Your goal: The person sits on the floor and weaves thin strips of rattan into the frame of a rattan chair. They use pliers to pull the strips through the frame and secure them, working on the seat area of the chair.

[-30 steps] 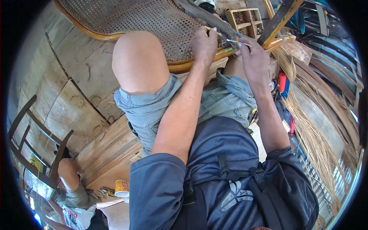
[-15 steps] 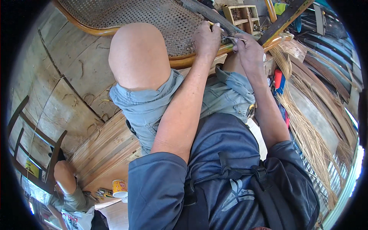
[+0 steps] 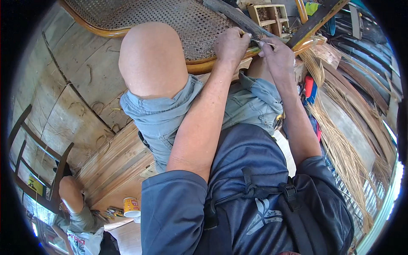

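Observation:
A woven cane panel (image 3: 170,17) in a curved wooden frame (image 3: 204,66) rests across my knees. My left hand (image 3: 231,42) is closed on the frame's near edge, pinching a thin cane strand (image 3: 259,41). My right hand (image 3: 278,53) sits just to its right with fingers closed on the same strand, at the frame's rim. Both hands almost touch. What the fingertips hold beyond the strand is too small to tell.
A bundle of loose cane strips (image 3: 340,144) lies on the floor to my right, beside a red and blue tool (image 3: 309,89). A small wooden crate (image 3: 267,15) stands behind the frame. Another person's knee (image 3: 70,193), a wooden chair (image 3: 38,161) and a yellow cup (image 3: 131,207) are at lower left.
The view has shifted slightly; my hands stay at the frame's edge, working the strand, with the left hand moved a little along the rim.

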The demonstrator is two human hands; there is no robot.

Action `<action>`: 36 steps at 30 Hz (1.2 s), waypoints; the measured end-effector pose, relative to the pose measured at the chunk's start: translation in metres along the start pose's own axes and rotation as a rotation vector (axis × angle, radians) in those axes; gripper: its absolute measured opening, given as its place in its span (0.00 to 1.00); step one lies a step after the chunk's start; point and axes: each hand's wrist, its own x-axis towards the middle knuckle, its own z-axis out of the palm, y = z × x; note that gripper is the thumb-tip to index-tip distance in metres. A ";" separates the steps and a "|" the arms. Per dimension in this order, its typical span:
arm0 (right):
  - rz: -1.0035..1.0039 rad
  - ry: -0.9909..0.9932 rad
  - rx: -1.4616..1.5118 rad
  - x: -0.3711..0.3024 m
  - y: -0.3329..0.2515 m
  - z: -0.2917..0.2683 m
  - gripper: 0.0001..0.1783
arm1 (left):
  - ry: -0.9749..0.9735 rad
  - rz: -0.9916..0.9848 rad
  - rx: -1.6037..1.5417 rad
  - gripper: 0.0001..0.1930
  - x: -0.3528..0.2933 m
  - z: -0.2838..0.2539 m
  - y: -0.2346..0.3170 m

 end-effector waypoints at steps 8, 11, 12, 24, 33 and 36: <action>-0.076 0.076 0.121 -0.002 0.001 0.007 0.12 | 0.051 -0.004 -0.024 0.17 0.004 -0.001 -0.006; -0.105 0.114 0.139 0.000 0.009 0.009 0.11 | 0.074 0.006 -0.018 0.17 0.004 -0.001 -0.006; -0.109 0.129 0.132 0.001 0.011 0.010 0.10 | 0.070 0.010 -0.008 0.17 0.003 -0.001 -0.005; -0.125 0.095 0.025 0.004 0.006 0.006 0.10 | 0.056 -0.020 -0.091 0.16 0.004 -0.005 -0.001; -0.244 0.080 0.053 -0.003 0.016 0.010 0.10 | 0.011 -0.004 -0.017 0.17 -0.001 -0.005 0.002; -0.195 0.081 0.053 -0.005 0.011 0.005 0.10 | 0.042 0.004 0.014 0.17 -0.003 -0.005 0.002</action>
